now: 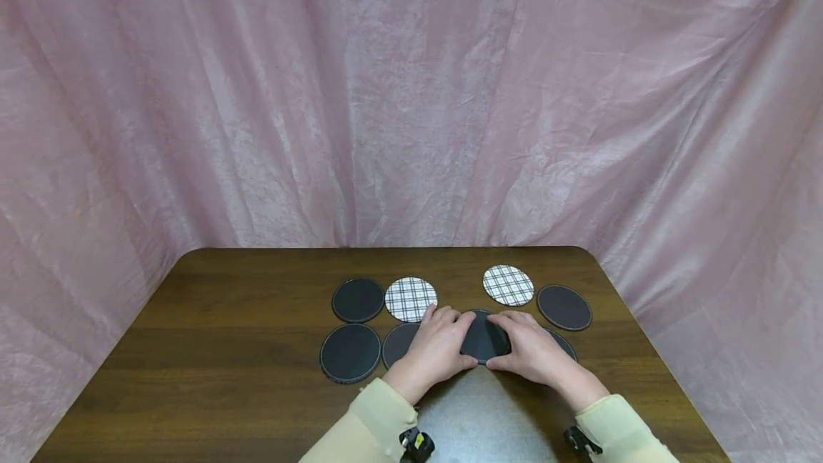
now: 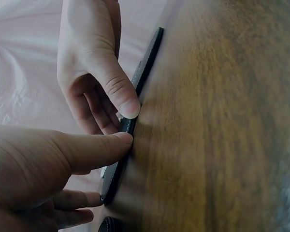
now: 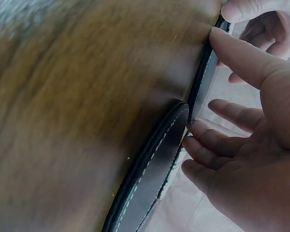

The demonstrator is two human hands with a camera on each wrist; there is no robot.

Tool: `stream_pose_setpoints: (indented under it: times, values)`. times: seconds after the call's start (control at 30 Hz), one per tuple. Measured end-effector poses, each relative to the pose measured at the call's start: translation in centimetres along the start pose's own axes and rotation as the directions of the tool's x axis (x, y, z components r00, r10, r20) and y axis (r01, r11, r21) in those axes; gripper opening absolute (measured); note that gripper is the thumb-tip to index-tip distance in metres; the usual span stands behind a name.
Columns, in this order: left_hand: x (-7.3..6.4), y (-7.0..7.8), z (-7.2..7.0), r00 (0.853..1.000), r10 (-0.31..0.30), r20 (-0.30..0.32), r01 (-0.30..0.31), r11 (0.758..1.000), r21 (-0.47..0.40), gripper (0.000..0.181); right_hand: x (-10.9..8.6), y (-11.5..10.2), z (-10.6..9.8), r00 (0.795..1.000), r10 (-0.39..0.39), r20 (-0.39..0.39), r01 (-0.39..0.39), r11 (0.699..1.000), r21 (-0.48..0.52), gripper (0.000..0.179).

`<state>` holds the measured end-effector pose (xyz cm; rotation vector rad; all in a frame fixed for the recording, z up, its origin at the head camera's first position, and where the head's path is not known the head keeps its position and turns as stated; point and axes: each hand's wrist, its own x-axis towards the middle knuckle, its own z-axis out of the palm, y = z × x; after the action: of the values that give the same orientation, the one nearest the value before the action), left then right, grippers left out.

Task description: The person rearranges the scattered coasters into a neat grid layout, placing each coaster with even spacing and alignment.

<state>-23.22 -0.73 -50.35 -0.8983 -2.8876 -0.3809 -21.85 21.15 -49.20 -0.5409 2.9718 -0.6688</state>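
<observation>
A round black coaster lies on the brown table between my two hands. My left hand grips its left side, thumb at the near edge and fingers toward the far edge. From the other side my right hand holds it the same way, the two thumbs close together. In the left wrist view, both thumbs press the stitched rim of the coaster. In the right wrist view, another dark coaster lies beside the held one, below my spread right fingers. The far fingertips are partly hidden.
Left of my hands lie black coasters, a partly covered dark coaster and a plaid coaster. To the right are another plaid coaster, a dark coaster and one half behind my right hand. Pink curtains hang behind the table.
</observation>
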Motion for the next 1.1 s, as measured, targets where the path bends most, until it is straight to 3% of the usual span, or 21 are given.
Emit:
stream_pose_setpoints:
  times: [1.1]
  values:
    - [-0.16,0.03,-0.49,1.0,-0.012,0.002,0.012,1.0,-0.004,0.078,0.25,0.16,-0.14,1.0,0.009,0.015,-0.009,1.0,-0.011,0.081]
